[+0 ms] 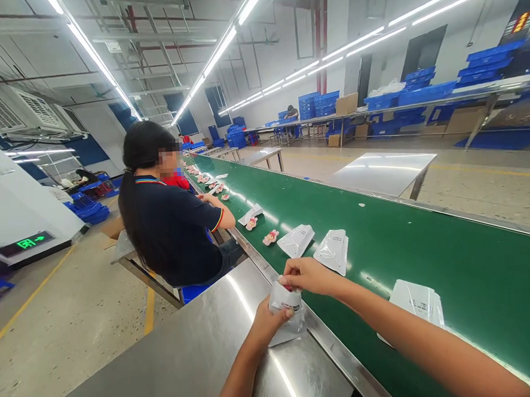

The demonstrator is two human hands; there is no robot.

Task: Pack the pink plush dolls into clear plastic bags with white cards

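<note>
My left hand [266,323] is closed around a small white pouch [278,294] with dark print, held upright over the steel table's edge beside the belt. At the pouch's open top, my right hand [302,274] is closed, its fingertips in the mouth. A bit of red [288,287] shows under those fingers, like the red on the small pink plush toys; most of it is hidden inside the pouch. Just beyond lie a plush toy [271,237] and two flat white pouches, one to the left [297,240] and one to the right [333,250].
The green conveyor belt [365,228] runs away to the far left, carrying more toys and pouches. Another white pouch [417,302] lies near my right forearm. A co-worker [172,228] sits at the belt on the left. My steel table [176,353] is in front.
</note>
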